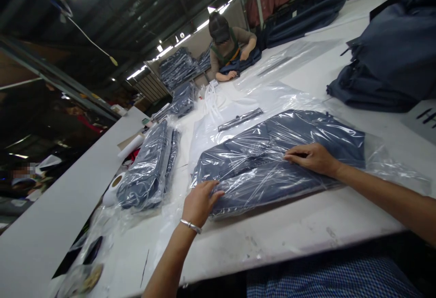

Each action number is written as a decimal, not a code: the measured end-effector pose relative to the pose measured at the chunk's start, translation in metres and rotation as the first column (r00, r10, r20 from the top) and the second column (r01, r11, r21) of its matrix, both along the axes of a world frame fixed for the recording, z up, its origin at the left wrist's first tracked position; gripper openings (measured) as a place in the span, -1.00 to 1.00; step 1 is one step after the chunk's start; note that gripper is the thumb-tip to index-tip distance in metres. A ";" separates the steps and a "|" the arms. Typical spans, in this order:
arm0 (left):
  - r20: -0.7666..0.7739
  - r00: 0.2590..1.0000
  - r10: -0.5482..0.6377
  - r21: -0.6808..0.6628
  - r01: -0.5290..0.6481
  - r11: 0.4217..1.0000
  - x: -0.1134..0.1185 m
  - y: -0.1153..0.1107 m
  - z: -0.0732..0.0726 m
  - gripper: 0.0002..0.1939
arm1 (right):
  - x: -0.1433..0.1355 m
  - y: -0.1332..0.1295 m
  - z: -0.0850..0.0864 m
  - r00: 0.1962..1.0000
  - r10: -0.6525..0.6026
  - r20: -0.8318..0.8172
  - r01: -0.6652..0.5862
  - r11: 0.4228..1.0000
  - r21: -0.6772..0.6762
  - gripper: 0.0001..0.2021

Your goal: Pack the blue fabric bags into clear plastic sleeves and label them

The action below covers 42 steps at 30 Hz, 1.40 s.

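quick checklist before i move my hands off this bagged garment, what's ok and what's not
1. Left hand on the package: ok, it touches the left end of the bagged garment.
2. Right hand gripping film: cannot tell; its fingers are bent at the plastic.
3. Loose plastic tucked in: not ok, it spreads crumpled past the right end.
4. Bag sealed: cannot tell, no closure is clear.
5. Package supported: ok, it lies on the white table.
6. Co-worker's hands clear: ok, they are farther along the table, on dark fabric.
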<state>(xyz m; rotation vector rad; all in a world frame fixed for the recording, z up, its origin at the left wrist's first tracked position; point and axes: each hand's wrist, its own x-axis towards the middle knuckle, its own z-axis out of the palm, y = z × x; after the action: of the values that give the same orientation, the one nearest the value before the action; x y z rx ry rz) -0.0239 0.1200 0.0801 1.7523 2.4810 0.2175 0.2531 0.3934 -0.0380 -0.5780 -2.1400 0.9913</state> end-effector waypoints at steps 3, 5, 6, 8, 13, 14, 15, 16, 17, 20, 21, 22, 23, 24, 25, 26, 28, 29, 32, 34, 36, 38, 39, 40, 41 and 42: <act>0.032 0.996 0.081 -0.074 -0.078 0.994 -0.003 -0.003 -0.002 -0.69 | 0.000 0.001 -0.001 1.000 0.003 -0.007 -0.003 1.000 0.015 -0.70; 0.048 0.997 0.068 -0.056 -0.065 0.996 -0.007 -0.005 0.002 -0.72 | 0.000 0.001 -0.001 1.000 0.012 -0.004 -0.012 1.000 0.019 -0.70; 0.054 0.998 0.036 -0.034 -0.034 0.999 -0.009 -0.007 0.005 -0.76 | 0.000 0.001 0.000 1.000 0.016 -0.001 -0.016 1.000 0.018 -0.70; 0.070 0.996 -0.053 0.017 0.052 0.999 -0.011 -0.010 0.009 -0.81 | 0.000 0.001 0.001 1.000 0.021 0.005 -0.021 1.000 0.017 -0.70; -0.119 0.980 -0.161 0.160 0.179 0.971 -0.011 -0.009 -0.001 -0.72 | -0.001 0.000 -0.001 1.000 0.001 0.015 -0.002 0.997 0.071 -0.68; -0.176 0.974 -0.142 0.138 0.167 0.976 -0.012 -0.007 -0.007 -0.71 | -0.002 0.000 -0.002 1.000 -0.013 0.016 0.012 0.996 0.091 -0.69; -0.215 0.970 -0.111 0.099 0.135 0.986 -0.013 -0.004 -0.014 -0.70 | -0.003 0.000 -0.004 0.999 -0.029 0.021 0.026 0.993 0.111 -0.70; -0.238 0.968 -0.073 0.054 0.088 0.995 -0.014 -0.001 -0.022 -0.69 | -0.003 0.000 -0.005 0.999 -0.043 0.030 0.039 0.991 0.130 -0.71; -0.249 0.968 -0.030 0.015 0.034 0.999 -0.016 0.002 -0.029 -0.67 | -0.004 0.000 -0.006 0.997 -0.055 0.045 0.048 0.988 0.149 -0.71; -0.231 0.971 0.069 -0.030 -0.078 0.997 -0.021 0.011 -0.044 -0.62 | -0.005 -0.001 -0.005 0.991 -0.066 0.118 0.040 0.976 0.214 -0.73; -0.215 0.973 0.080 -0.038 -0.090 0.995 -0.023 0.014 -0.047 -0.62 | -0.006 -0.001 -0.004 0.987 -0.064 0.150 0.028 0.972 0.232 -0.74; -0.191 0.978 0.086 -0.054 -0.098 0.994 -0.024 0.016 -0.049 -0.61 | -0.007 -0.001 -0.001 0.981 -0.057 0.183 0.010 0.969 0.248 -0.74; -0.162 0.982 0.094 -0.079 -0.107 0.991 -0.026 0.019 -0.050 -0.61 | -0.008 -0.001 0.002 0.974 -0.044 0.220 -0.015 0.965 0.260 -0.74; -0.135 0.985 0.105 -0.112 -0.121 0.986 -0.028 0.021 -0.051 -0.60 | -0.009 0.000 0.005 0.966 -0.030 0.258 -0.042 0.962 0.269 -0.74; -0.110 0.987 0.121 -0.149 -0.137 0.979 -0.030 0.023 -0.051 -0.58 | -0.010 0.002 0.009 0.955 -0.016 0.296 -0.070 0.959 0.275 -0.75; -0.087 0.986 0.140 -0.185 -0.154 0.971 -0.032 0.025 -0.052 -0.57 | -0.010 0.006 0.013 0.943 -0.004 0.334 -0.095 0.955 0.280 -0.76; -0.053 0.984 0.169 -0.243 -0.177 0.954 -0.037 0.026 -0.055 -0.53 | -0.010 0.016 0.022 0.916 -0.002 0.400 -0.122 0.951 0.284 -0.79; -0.040 0.984 0.172 -0.256 -0.176 0.950 -0.039 0.027 -0.057 -0.51 | -0.008 0.022 0.028 0.901 -0.005 0.433 -0.132 0.949 0.287 -0.79; -0.012 0.985 0.170 -0.278 -0.166 0.946 -0.043 0.027 -0.062 -0.46 | 0.009 0.037 0.052 0.842 0.020 0.540 -0.201 0.939 0.279 -0.79; -0.005 0.986 0.168 -0.295 -0.162 0.942 -0.045 0.027 -0.063 -0.44 | 0.032 0.038 0.071 0.816 0.026 0.577 -0.212 0.943 0.257 -0.81; 0.002 0.986 0.168 -0.299 -0.160 0.941 -0.047 0.026 -0.064 -0.45 | 0.062 0.028 0.088 0.837 -0.038 0.547 -0.125 0.958 0.258 -0.77; 0.012 0.988 0.157 -0.275 -0.148 0.950 -0.051 0.026 -0.067 -0.46 | 0.094 0.008 0.097 0.862 -0.154 0.483 0.000 0.953 0.305 -0.68; 0.015 0.989 0.148 -0.259 -0.139 0.956 -0.053 0.025 -0.069 -0.48 | 0.110 -0.003 0.097 0.866 -0.205 0.456 0.042 0.939 0.341 -0.61; 0.014 0.990 0.137 -0.235 -0.130 0.963 -0.055 0.025 -0.072 -0.50 | 0.124 -0.015 0.094 0.865 -0.245 0.438 0.069 0.923 0.379 -0.54; 0.009 0.992 0.124 -0.206 -0.119 0.971 -0.057 0.024 -0.074 -0.52 | 0.138 -0.025 0.089 0.859 -0.272 0.434 0.080 0.908 0.411 -0.46; 0.007 0.994 0.106 -0.182 -0.103 0.978 -0.059 0.024 -0.076 -0.55 | 0.149 -0.033 0.083 0.851 -0.291 0.437 0.085 0.898 0.432 -0.40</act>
<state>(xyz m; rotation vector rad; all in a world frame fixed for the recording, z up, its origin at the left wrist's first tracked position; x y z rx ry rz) -0.0828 0.1435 0.0040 1.5452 2.4949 0.0118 0.4023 0.3601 0.0446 -0.8902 -2.5705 0.2808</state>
